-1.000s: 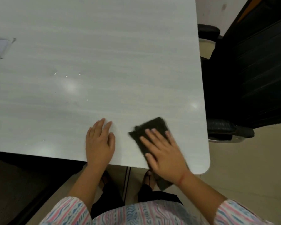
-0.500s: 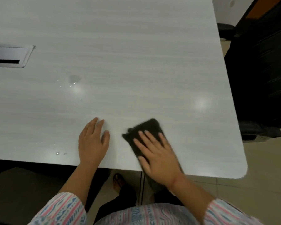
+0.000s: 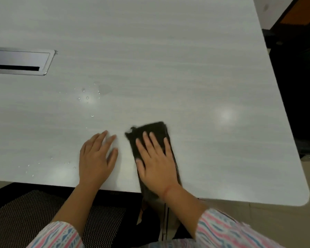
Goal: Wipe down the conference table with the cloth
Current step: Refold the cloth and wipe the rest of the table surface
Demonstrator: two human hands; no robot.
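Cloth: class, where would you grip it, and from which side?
Probably its near end, from the near edge of the table: the cloth lies flat under the right hand, but that end overhangs the edge, so a grip can close round it.

The pale wood-grain bench (image 3: pixel 168 59) fills most of the head view. The right hand (image 3: pixel 156 163) lies flat on a dark cloth (image 3: pixel 150 130) close to the near edge, its fingers (image 3: pixel 154 140) straight and spread. The cloth's near end hangs over that edge below the wrist. The left hand (image 3: pixel 95 160) rests flat on bare bench just beside the cloth, apart from it. Water droplets (image 3: pixel 87 98) dot the surface beyond the left hand. A metal cable hatch (image 3: pixel 20 61) sits in the bench at far left, and a black chair (image 3: pixel 297 86) stands off the right edge.
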